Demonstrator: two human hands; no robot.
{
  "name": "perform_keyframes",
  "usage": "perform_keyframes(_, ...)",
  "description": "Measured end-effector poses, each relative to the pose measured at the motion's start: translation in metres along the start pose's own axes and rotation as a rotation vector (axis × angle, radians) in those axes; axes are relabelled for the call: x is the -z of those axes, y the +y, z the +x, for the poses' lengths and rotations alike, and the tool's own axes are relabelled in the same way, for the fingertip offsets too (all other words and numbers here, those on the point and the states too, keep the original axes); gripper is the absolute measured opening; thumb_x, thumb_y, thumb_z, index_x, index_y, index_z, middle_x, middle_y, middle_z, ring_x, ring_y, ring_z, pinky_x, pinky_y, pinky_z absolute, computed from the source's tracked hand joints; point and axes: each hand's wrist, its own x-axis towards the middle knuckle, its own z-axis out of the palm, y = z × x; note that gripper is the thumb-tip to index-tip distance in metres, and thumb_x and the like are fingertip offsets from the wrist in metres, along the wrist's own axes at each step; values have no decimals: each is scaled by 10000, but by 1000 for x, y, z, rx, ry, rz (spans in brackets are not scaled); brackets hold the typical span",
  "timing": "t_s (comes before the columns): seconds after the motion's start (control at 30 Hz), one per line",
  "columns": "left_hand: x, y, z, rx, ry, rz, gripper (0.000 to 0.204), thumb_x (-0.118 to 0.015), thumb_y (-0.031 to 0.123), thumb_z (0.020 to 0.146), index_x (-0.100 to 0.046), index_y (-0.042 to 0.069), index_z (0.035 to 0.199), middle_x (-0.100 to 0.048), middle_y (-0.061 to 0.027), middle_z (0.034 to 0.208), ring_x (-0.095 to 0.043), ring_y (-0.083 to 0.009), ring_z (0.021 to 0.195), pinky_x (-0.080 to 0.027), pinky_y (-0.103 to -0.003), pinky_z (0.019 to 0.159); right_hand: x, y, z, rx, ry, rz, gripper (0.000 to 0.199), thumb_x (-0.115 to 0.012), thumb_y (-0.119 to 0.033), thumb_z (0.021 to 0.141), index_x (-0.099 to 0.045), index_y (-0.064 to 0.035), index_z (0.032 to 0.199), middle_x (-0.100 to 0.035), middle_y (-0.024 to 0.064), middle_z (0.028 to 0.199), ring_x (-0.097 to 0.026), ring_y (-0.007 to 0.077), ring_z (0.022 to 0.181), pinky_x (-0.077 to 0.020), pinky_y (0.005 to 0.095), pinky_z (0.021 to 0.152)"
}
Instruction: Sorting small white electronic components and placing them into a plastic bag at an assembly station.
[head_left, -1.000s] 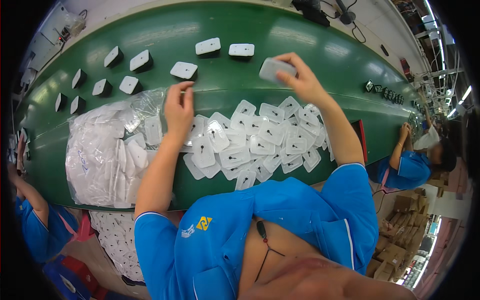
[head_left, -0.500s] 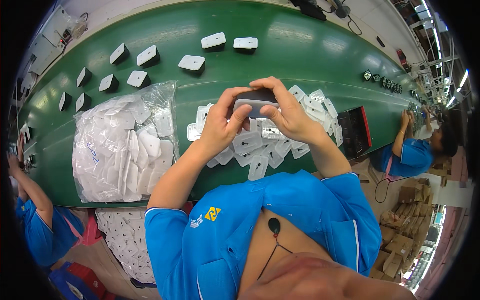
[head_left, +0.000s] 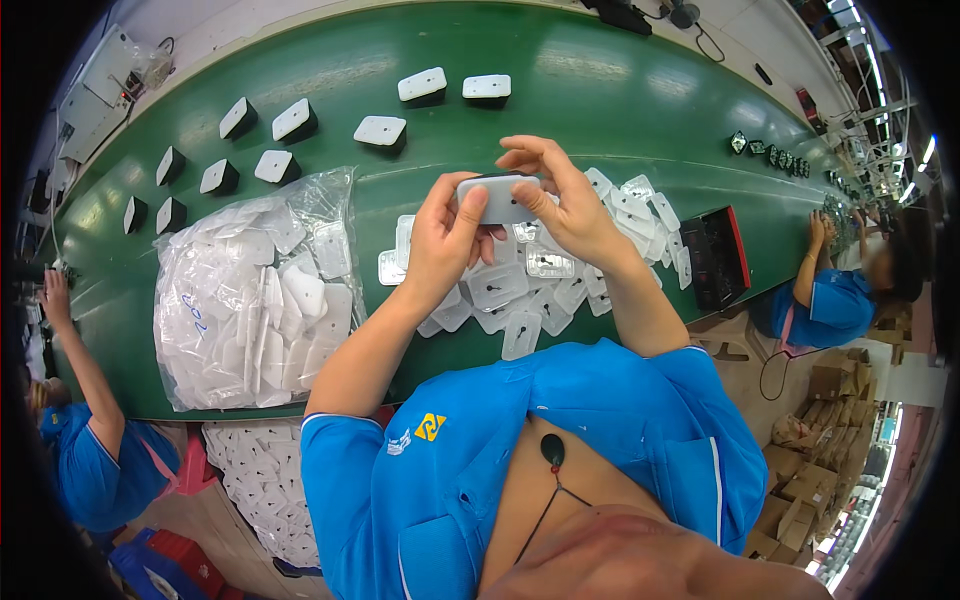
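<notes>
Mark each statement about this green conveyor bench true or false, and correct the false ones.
1. Both hands hold one grey rounded rectangular part above the belt. True: the left hand and the right hand grip it together.
2. The clear plastic bag of white pieces lies to the person's right. False: it lies to the left.
3. A heap of loose white flat pieces lies under the hands. True.
4. The belt is red. False: it is green.
5. The black tray with a red edge sits left of the bag. False: it sits right of the heap.
</notes>
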Motion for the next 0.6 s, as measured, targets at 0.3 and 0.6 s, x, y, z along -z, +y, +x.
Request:
perform_keyframes(0.3, 5, -19, 4, -93, 114, 186, 378, -465, 213, 968, -354, 15, 1270, -611, -105, 790, -541, -104, 504, -367, -166, 408, 35, 34, 27, -18, 174, -58, 245, -586, -103, 883, -524, -22, 1106, -569, 94, 1014, -544, 152, 861, -454, 257, 790)
perform_keyframes(0.6, 9, -22, 9, -113, 96, 218, 395, -458, 176, 963, -318, 28, 1301, -611, -93, 793, -532, -98, 515, -363, -161, 431, 150, 171, 90, -438, 389, -486, 257, -601, -242, 858, -610, -34, 1008, -630, 93, 923, -574, 173, 810, -463, 275, 739)
